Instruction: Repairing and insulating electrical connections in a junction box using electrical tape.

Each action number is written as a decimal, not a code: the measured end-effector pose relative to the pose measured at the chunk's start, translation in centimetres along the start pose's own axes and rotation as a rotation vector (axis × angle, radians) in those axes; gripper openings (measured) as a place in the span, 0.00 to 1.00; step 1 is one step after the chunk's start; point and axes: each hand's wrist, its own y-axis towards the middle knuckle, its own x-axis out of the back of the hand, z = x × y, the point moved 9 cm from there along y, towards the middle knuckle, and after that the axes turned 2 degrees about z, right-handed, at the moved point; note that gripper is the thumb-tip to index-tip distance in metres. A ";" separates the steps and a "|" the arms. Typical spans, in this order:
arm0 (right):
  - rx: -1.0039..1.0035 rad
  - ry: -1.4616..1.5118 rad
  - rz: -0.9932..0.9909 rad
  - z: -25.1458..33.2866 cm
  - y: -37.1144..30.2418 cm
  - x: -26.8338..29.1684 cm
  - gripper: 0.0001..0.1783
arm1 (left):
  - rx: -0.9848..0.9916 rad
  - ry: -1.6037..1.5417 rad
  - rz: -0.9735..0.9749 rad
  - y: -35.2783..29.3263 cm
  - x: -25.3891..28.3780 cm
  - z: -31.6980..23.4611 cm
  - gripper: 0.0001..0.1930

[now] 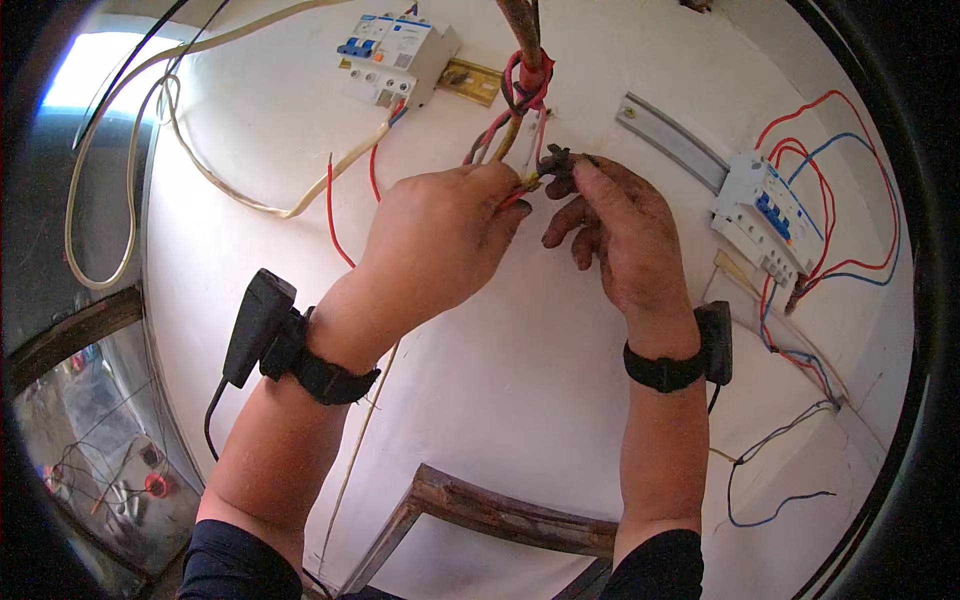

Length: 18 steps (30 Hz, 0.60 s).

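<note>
My left hand (435, 230) is closed around electrical wires (515, 197), with thumb and forefinger pinched near a yellowish joint. Opposite it, the thumb and fingertips of my right hand (632, 225) pinch a crumpled black piece (556, 160) at the same joint; it looks like old insulating tape. The other fingers of that hand are loosely curled. Just above, a cable bundle (533, 82) wrapped in red and black wire comes down from the top edge. Part of the wires lies hidden behind my left fist.
Upper left, a white circuit breaker (400, 55) sits on a brass-coloured rail (470, 82). At the right is another breaker (765, 210) with red and blue wires, beside a grey rail (675, 140). A cream cable (200, 185) loops at left. Below stands a rusty metal frame (510, 515).
</note>
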 end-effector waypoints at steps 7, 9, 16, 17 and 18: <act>0.002 -0.149 -0.026 0.2 0.5 -0.5 0.15 | 0.001 -0.001 0.000 0.0 0.1 -0.1 0.06; 0.011 -0.155 -0.033 0.1 0.6 -0.4 0.14 | 0.001 0.005 0.002 0.0 0.2 -0.1 0.06; 0.083 -0.455 -0.038 0.8 0.7 0.0 0.11 | -0.021 0.041 -0.016 0.1 0.3 -0.3 0.06; 0.082 -0.454 -0.037 0.9 0.5 0.0 0.11 | -0.020 0.042 -0.015 0.0 0.3 -0.3 0.06; 0.055 -0.489 -0.036 1.0 0.2 -0.1 0.10 | -0.001 0.034 -0.013 0.0 0.3 -0.2 0.06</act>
